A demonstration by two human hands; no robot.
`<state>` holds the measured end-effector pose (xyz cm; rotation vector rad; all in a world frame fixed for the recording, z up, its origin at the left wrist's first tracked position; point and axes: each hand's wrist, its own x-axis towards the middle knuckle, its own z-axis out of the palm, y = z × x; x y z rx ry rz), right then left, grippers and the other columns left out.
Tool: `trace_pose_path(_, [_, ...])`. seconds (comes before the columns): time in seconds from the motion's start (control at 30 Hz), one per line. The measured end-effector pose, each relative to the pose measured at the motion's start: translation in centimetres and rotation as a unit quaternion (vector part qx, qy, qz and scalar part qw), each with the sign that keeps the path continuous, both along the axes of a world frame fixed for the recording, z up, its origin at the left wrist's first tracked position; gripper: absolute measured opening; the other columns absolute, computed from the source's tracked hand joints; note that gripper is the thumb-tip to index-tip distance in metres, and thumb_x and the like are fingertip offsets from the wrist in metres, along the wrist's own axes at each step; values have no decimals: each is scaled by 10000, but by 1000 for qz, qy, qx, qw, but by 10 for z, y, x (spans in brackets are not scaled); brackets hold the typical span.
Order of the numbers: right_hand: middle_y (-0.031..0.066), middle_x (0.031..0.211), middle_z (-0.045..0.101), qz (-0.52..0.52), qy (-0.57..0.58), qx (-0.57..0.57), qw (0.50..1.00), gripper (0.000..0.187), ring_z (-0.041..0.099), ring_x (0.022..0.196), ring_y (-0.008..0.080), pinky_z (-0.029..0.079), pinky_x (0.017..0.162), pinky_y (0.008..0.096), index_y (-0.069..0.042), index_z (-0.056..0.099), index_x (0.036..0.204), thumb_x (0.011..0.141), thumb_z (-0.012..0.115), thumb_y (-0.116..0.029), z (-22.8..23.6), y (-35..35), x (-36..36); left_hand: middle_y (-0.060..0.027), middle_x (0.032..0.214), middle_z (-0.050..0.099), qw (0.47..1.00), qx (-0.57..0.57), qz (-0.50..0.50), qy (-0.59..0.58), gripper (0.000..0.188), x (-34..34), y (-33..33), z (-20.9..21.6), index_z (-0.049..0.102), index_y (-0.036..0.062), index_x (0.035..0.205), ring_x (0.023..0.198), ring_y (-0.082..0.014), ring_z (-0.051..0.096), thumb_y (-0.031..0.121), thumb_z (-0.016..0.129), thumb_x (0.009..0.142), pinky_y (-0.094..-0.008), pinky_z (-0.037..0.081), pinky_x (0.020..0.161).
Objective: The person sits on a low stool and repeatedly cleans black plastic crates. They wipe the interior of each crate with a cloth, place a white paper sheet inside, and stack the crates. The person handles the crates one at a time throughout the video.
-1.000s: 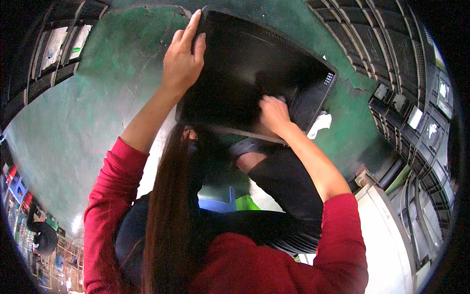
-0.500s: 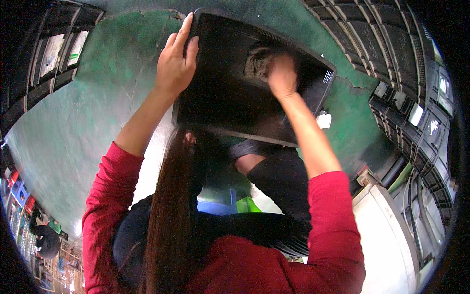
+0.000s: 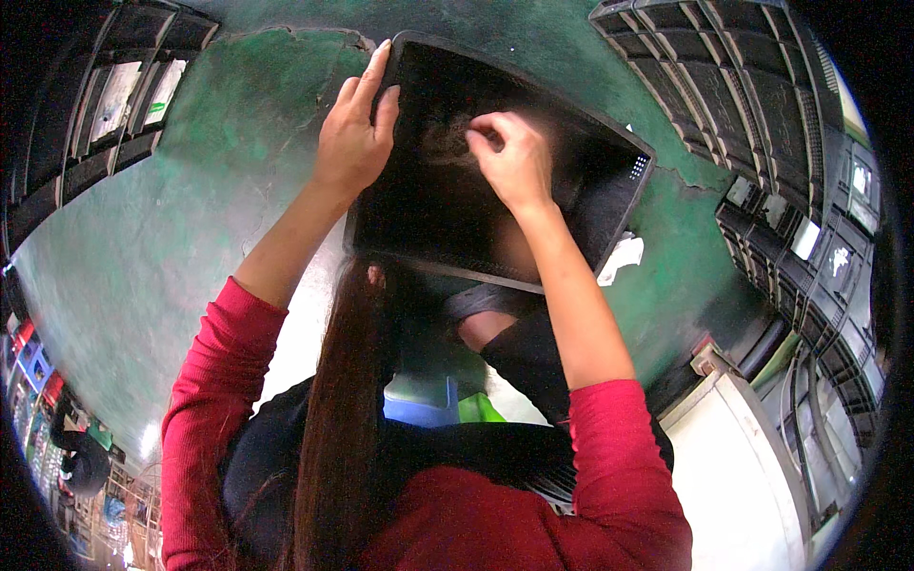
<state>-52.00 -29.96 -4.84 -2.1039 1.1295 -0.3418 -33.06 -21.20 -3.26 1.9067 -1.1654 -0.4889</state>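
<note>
Head view: you look down on a black tray held up in front of you, green floor beneath it.
Far left edge: stacked dark crates [image 3: 114, 105] line the upper left rim, well apart from your hands; bare green floor [image 3: 171, 247] lies open between them and your left arm.
Left hand: your left hand [image 3: 354, 143] grips the black tray [image 3: 428, 205] at its upper left edge, fingers laid flat along the rim and curled over it, thumb toward the inside.
Tray: it is tilted, its near long edge low over your lap, its far corner up by the cracked patch of floor; the slotted side wall shows on the right.
Right hand: your right hand [image 3: 514, 157] sits inside the tray near the middle, fingers bunched into a pinch against the bottom; whether anything is between them cannot be told.
Right of tray: a white scrap [image 3: 624, 257] lies on the floor just beside the tray's right corner.
Far right edge: more stacked black crates [image 3: 762, 105] crowd the upper right, near the tray's right end, with only a narrow strip of floor between.
Lower right: a white cabinet corner [image 3: 733, 447] stands close to your right elbow.
</note>
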Motion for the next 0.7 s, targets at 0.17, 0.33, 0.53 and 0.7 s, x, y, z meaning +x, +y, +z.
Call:
trace_pose_path(0.17, [134,947,592,21,83,-124,989,260,616,796,356,497,671,439,-105,643,992,757,681,-207,-4,10,16,-138,962,564,1000,-5,8,-15,488,0,0,-1,395,217,1389,829,-333,580,216,520,918,-400,468,749])
trace_pose_path(0.33, [133,786,673,178,329,113,921,144,657,799,312,521,725,386,-78,686,807,680,687,-145,78,-11,-3,-138,968,568,1000,2,10,-9,488,0,1,-3,400,217,1385,832,-342,582,224,523,913,-409,473,744])
trace_pose_path(0.53, [41,830,661,110,80,212,968,171,603,771,112,487,712,277,-23,642,876,812,662,-180,91,-29,7,-147,962,568,1000,-4,12,-24,494,-1,0,-4,393,214,1389,829,-348,580,216,520,912,-415,472,737])
trace_pose_path(0.7, [244,1133,588,8,41,59,997,421,564,1070,377,461,894,430,11,554,1151,806,653,-209,-39,21,73,-152,962,568,1000,3,7,-29,493,0,0,-3,393,213,1390,830,-347,582,209,518,913,-414,474,738])
